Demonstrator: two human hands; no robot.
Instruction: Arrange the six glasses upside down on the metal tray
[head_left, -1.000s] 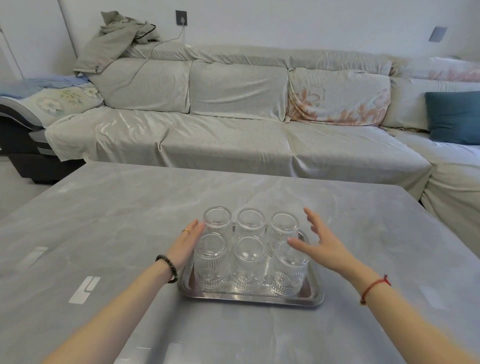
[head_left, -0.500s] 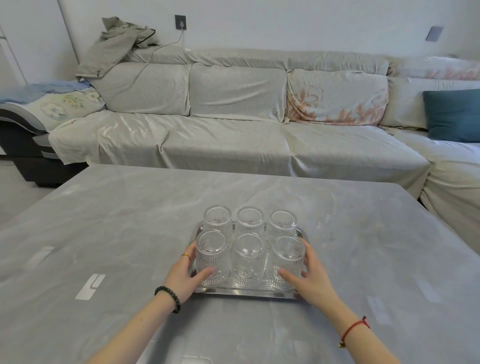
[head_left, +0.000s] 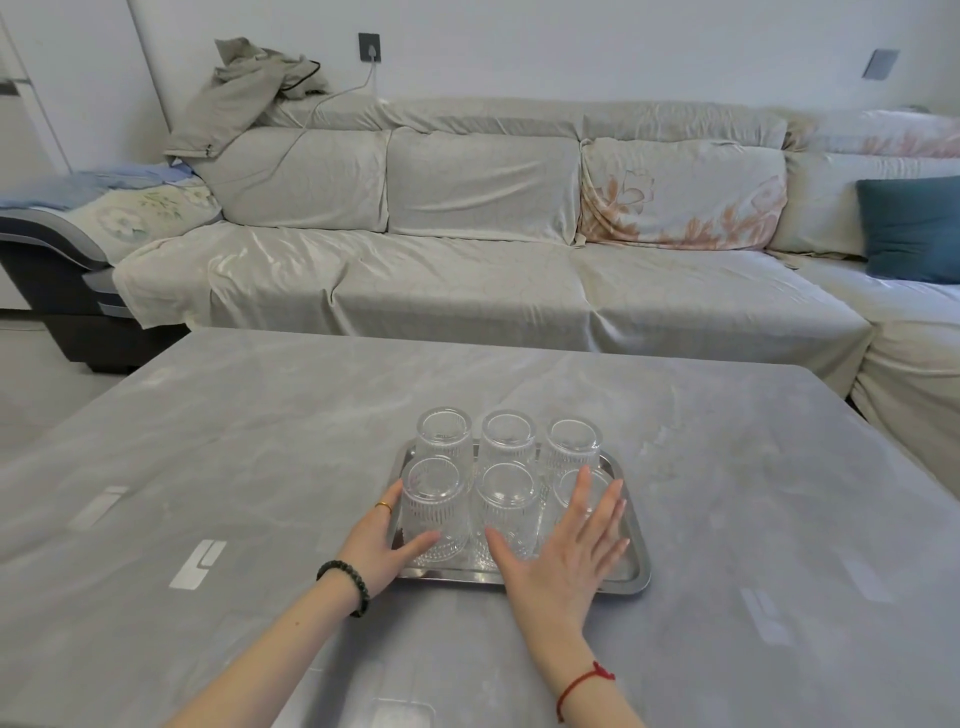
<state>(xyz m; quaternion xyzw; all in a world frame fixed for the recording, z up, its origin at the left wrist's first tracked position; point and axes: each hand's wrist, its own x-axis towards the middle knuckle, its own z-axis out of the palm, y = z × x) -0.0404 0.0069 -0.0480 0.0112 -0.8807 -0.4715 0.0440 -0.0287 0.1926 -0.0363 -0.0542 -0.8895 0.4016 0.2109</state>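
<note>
While inverted, 6 glasses (head_left: 509, 499) fill tray (head_left: 636, 571).

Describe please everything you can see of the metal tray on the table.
The metal tray is a shiny, silver-coloured rectangle with rounded corners and a low raised rim. It lies flat on the grey table, near its front middle. Six clear ribbed glasses stand on it upside down, in two rows of three. The left hand rests at its left edge; the right hand covers part of its front.

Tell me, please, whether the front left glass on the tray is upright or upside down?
Upside down: the front left glass shows its thick closed base on top, its mouth down on the metal tray.
</note>
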